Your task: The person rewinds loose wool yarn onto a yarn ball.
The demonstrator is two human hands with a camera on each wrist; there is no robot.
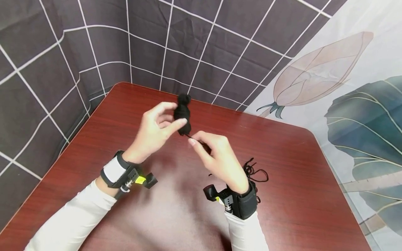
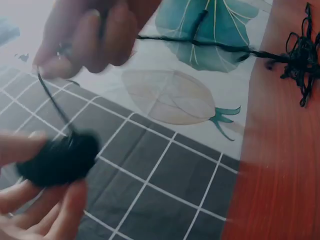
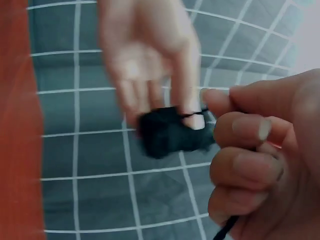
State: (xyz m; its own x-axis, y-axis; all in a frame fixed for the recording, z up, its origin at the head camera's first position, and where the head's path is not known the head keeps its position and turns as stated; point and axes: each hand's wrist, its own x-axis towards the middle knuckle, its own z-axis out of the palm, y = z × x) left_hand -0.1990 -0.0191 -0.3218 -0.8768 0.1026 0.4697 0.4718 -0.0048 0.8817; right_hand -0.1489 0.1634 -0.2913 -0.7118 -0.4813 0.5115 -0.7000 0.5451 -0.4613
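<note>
A small wound bundle of black yarn (image 1: 182, 116) is held up over the table between the thumb and fingers of my left hand (image 1: 154, 130). It looks blurred in the left wrist view, where the bundle (image 2: 62, 157) sits in the fingertips. My right hand (image 1: 216, 153) pinches a black strand (image 2: 54, 102) between thumb and forefinger. This strand runs taut from the bundle to the right fingertips. In the right wrist view the other right fingers (image 3: 245, 170) curl inward, with a length of yarn (image 3: 227, 227) coming out below them.
A loose tangle of black yarn (image 1: 252, 170) lies on the reddish-brown table (image 1: 289, 195), partly hidden behind the right wrist. Behind the table hang a dark grid-patterned cloth (image 1: 150, 52) and a white cloth with a leaf print (image 1: 314, 80). Both wrists wear strapped cameras.
</note>
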